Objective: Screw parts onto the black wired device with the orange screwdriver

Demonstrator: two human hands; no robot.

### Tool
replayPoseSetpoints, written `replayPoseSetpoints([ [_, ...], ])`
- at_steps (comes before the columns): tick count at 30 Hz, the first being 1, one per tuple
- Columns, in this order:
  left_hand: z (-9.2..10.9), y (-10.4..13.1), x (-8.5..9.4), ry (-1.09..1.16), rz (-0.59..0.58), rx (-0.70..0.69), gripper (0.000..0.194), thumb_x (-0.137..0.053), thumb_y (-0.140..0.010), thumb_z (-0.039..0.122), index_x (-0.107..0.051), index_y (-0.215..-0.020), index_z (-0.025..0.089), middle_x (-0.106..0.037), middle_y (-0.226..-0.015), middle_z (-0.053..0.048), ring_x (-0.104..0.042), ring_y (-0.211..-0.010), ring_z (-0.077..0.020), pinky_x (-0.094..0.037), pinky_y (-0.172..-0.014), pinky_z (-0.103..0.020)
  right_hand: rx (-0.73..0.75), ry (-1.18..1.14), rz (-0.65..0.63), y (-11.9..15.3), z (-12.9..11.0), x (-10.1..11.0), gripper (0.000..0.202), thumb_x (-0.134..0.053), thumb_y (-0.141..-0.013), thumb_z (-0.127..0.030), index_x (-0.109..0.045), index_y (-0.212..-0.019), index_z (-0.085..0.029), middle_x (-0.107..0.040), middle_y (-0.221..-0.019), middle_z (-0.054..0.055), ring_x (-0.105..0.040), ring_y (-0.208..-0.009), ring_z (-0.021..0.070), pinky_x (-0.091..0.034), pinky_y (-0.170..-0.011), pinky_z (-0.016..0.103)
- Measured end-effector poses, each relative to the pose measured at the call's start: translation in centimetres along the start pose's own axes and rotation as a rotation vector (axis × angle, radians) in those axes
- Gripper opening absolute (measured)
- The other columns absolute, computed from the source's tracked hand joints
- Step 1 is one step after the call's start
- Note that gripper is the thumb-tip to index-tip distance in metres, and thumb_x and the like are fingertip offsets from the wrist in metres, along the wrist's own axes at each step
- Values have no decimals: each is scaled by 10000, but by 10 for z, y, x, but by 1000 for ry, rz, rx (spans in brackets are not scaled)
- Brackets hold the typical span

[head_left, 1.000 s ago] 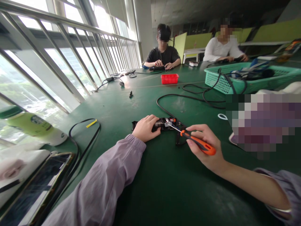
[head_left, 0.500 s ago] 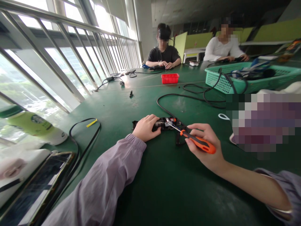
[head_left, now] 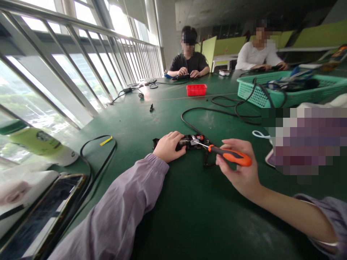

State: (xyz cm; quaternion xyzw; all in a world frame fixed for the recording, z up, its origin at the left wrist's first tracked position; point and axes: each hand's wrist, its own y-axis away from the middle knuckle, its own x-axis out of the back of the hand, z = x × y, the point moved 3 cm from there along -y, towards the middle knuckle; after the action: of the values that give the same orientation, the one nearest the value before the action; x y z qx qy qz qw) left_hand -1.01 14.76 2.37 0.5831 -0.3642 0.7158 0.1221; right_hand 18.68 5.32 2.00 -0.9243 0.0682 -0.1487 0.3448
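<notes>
My left hand point(head_left: 170, 146) is closed over a black corded device point(head_left: 187, 143) whose housing is open, pressing it against the green table. Metal and orange parts show inside its right half; the part under my palm is hidden. In my right hand point(head_left: 240, 166) is a screwdriver point(head_left: 234, 156) with an orange and black handle, gripped between thumb and fingers. Its shaft points left, and the tip reaches the exposed inside of the device. A black bracket-like piece point(head_left: 208, 159) lies just below the device's right end.
A black cable point(head_left: 189, 124) curves right toward a green basket point(head_left: 252, 94) of tools. Farther off are a red tray point(head_left: 196, 90) and a small black part point(head_left: 151, 107). At left are a bottle point(head_left: 40, 141), a phone point(head_left: 46, 213) and a strap point(head_left: 115, 148). Two people sit opposite.
My right hand has moved slightly right and the screwdriver's handle has risen, so it lies flatter. My left hand stays on the device. The person opposite in black has raised a hand slightly.
</notes>
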Motion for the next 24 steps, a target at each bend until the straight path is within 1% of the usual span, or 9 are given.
replayPoseSetpoints([
  [2,0,0,0,2,0,0,314,-485,-789,302,-568,-1055,157,-608,-1023,-71,-570,-917,-210,-484,-806,-335,47,-47,48,-2,-1,0,460,-641,-719,-152,-439,-1117,-260,-502,-1010,30,-577,-742,132,-504,-702,327],
  [4,0,0,0,3,-1,-2,323,-490,-785,305,-568,-1058,151,-606,-1021,-75,-570,-916,-212,-484,-802,-335,42,-36,42,-4,-2,0,503,-653,-701,-153,-418,-1134,-254,-503,-913,8,-557,-731,135,-496,-673,314],
  [6,0,0,0,0,1,-5,323,-491,-786,308,-568,-1059,152,-604,-1023,-75,-570,-920,-210,-483,-804,-331,-13,-1,-11,-5,-2,-1,475,-636,-724,-171,-410,-1135,-244,-472,-737,-43,-520,-613,115,-466,-584,277],
  [8,-1,0,0,-2,1,-3,319,-488,-787,307,-569,-1056,154,-604,-1024,-73,-570,-923,-209,-482,-805,-329,-62,41,-81,-4,-3,-1,367,-608,-762,-194,-441,-1085,-238,-469,-667,-63,-476,-505,88,-422,-502,248],
  [12,0,0,0,-3,-6,4,316,-485,-789,311,-564,-1058,167,-606,-1020,-68,-571,-917,-204,-482,-803,-325,-10,127,-97,-2,-7,-2,160,-592,-779,-188,-516,-914,-228,-571,-824,-10,-541,-552,80,-436,-497,226],
  [16,0,0,1,-8,-5,-2,311,-475,-795,311,-566,-1054,164,-606,-1016,-71,-570,-920,-208,-484,-804,-335,64,18,38,-3,-6,0,342,-611,-739,-149,-481,-1042,-241,-523,-957,30,-592,-752,134,-519,-655,287],
  [18,0,0,1,-8,-1,-3,308,-476,-795,311,-565,-1054,169,-606,-1016,-69,-568,-923,-209,-483,-807,-334,71,4,59,-4,-5,0,451,-634,-708,-154,-437,-1104,-243,-508,-927,26,-579,-769,147,-521,-666,306],
  [21,-1,0,0,-5,2,-3,306,-479,-795,310,-565,-1055,173,-605,-1015,-68,-568,-920,-207,-482,-809,-331,10,112,-33,-4,-5,-1,377,-632,-721,-196,-456,-1052,-237,-526,-811,-9,-544,-591,106,-480,-547,259],
  [24,-1,0,-1,-3,-1,-8,322,-479,-795,312,-565,-1061,154,-603,-1009,-74,-568,-917,-212,-483,-811,-338,-19,135,-137,-3,-8,-2,211,-601,-768,-212,-498,-950,-237,-590,-816,-8,-560,-529,87,-449,-484,227],
])
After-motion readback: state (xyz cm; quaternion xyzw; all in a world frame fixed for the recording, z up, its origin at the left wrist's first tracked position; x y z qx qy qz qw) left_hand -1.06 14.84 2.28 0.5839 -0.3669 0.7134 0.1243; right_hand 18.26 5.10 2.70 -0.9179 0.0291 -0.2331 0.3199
